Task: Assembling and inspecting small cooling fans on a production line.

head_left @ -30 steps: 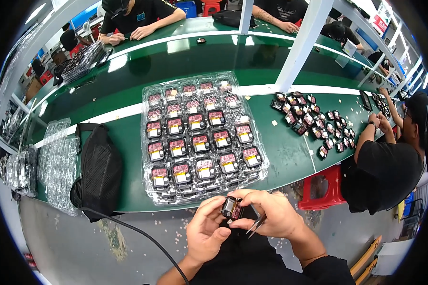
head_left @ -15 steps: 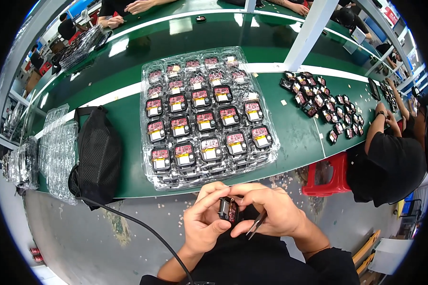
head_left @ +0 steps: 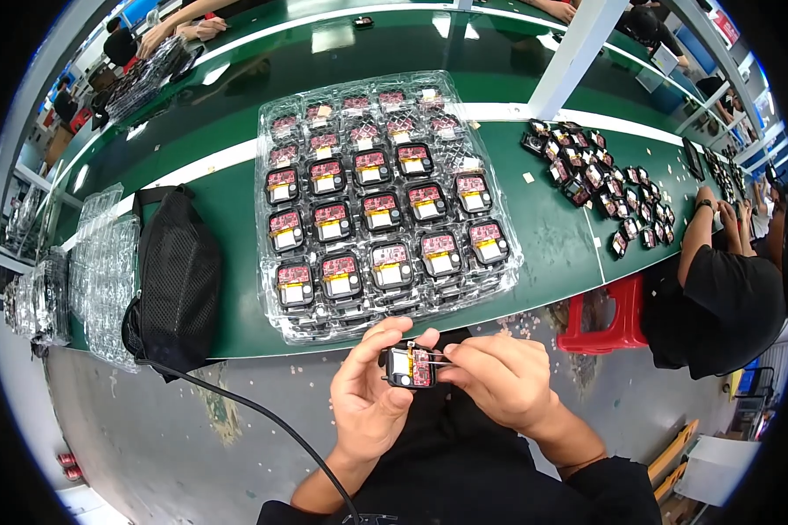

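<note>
Leftmost, stacks of empty clear blister trays [head_left: 96,262] sit at the bench's left end, reaching its near edge. Beside them a black mesh bag [head_left: 177,280] overhangs that near edge, its black cable [head_left: 263,420] trailing down over the floor. At bench centre, a clear plastic tray [head_left: 385,206] holds rows of small black modules with red boards and white or yellow labels; its front rim lies just short of the near edge. Green bench surface [head_left: 552,236] stays open between tray and the loose pile of black modules [head_left: 604,184] toward the right end.

Below the near edge, off the bench, the left hand [head_left: 368,394] grips a small black module [head_left: 410,367] between thumb and curled fingers. The right hand [head_left: 499,381] pinches thin tweezers [head_left: 436,359], tips touching the module's top. A red stool [head_left: 608,315] stands right, beside a seated person in black [head_left: 718,297].
</note>
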Motion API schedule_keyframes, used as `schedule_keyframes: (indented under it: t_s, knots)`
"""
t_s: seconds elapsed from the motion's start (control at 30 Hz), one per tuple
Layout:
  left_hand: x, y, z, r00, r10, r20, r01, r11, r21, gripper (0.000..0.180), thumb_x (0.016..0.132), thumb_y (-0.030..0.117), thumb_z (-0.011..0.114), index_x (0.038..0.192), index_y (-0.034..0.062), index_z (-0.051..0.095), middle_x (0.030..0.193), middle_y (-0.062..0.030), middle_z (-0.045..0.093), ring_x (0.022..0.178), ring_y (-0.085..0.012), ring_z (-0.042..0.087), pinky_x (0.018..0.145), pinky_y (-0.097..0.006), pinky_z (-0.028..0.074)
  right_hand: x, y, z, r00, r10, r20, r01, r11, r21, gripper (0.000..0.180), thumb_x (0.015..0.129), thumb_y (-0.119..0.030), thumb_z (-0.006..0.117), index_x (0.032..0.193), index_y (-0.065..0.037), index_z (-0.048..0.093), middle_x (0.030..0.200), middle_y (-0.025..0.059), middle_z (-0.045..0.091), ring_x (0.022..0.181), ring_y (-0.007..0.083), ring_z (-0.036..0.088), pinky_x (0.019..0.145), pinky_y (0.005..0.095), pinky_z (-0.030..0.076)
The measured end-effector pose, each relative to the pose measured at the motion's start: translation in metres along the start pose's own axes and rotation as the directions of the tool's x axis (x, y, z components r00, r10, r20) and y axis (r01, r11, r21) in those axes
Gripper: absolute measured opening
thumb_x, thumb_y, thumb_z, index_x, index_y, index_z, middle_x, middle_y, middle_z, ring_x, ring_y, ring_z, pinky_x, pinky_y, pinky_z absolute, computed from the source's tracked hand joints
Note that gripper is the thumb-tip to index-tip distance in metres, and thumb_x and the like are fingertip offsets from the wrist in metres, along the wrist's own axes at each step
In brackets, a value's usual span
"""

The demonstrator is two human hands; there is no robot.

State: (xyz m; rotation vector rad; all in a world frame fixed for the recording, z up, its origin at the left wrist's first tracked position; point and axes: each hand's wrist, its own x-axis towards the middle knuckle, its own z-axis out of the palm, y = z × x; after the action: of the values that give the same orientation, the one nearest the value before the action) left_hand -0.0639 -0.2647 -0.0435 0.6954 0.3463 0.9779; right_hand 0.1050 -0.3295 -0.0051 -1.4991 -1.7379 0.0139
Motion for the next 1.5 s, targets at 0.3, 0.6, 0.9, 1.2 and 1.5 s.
schedule_keyframes:
  t_s: [0.3,0.6,0.9,1.2,1.5]
  knots:
    - [-0.001,-0.004,-0.001,0.999,0.022,0.028,-0.024,0.998,0.057,0.069,0.092,0.025,0.078,0.142,-0.0066,0.043,0.149,-0.0231,0.044,0.135,-0.0377,0.054,0.108,-0.051,0.054,-0.003,0.004,0.004,0.996,-0.031,-0.087,0.021,0.993,-0.115,0.035,0.071,0.001,0.08,0.105,-0.001,0.073,0.091,0.0087,0.071,0.065,0.0205,0.062,0.056,0.0325,0.05]
    - [-0.001,-0.005,-0.001,1.0,0.005,0.012,-0.006,0.999,0.044,0.07,0.091,0.025,0.079,0.142,-0.0069,0.043,0.149,-0.0236,0.044,0.134,-0.0386,0.055,0.106,-0.051,0.055,-0.007,0.006,0.003,0.987,-0.129,-0.093,0.114,0.981,-0.156,0.027,0.072,0.005,0.082,0.096,-0.002,0.071,0.094,0.0095,0.072,0.065,0.0215,0.064,0.056,0.0313,0.048]
    - [-0.001,-0.005,0.0,1.0,-0.015,0.003,0.015,0.998,0.061,0.069,0.09,0.024,0.08,0.142,-0.0057,0.045,0.149,-0.0237,0.044,0.133,-0.0388,0.056,0.106,-0.051,0.055,-0.006,0.01,0.007,0.992,0.025,-0.124,-0.016,0.997,0.072,0.022,0.073,0.005,0.082,0.092,0.0,0.072,0.086,0.011,0.072,0.065,0.0231,0.066,0.057,0.0315,0.05]
    - [0.0,-0.004,-0.002,1.0,-0.021,0.01,0.02,0.995,0.098,0.067,0.09,0.023,0.08,0.141,-0.0062,0.047,0.149,-0.0231,0.044,0.132,-0.039,0.056,0.106,-0.051,0.055,-0.001,0.009,0.002,0.986,0.164,-0.043,-0.15,0.963,0.223,0.021,0.074,0.005,0.082,0.091,0.0,0.073,0.083,0.0126,0.073,0.066,0.0261,0.067,0.06,0.0335,0.051]
    - [-0.001,-0.003,-0.002,0.999,-0.038,-0.015,0.04,0.991,0.128,0.066,0.09,0.023,0.081,0.141,-0.0054,0.049,0.149,-0.0224,0.044,0.132,-0.0391,0.057,0.106,-0.051,0.054,-0.004,0.005,0.004,0.987,0.147,-0.068,-0.138,0.983,0.123,0.02,0.075,0.005,0.082,0.091,0.0,0.072,0.083,0.0127,0.072,0.064,0.0262,0.066,0.058,0.0336,0.051]
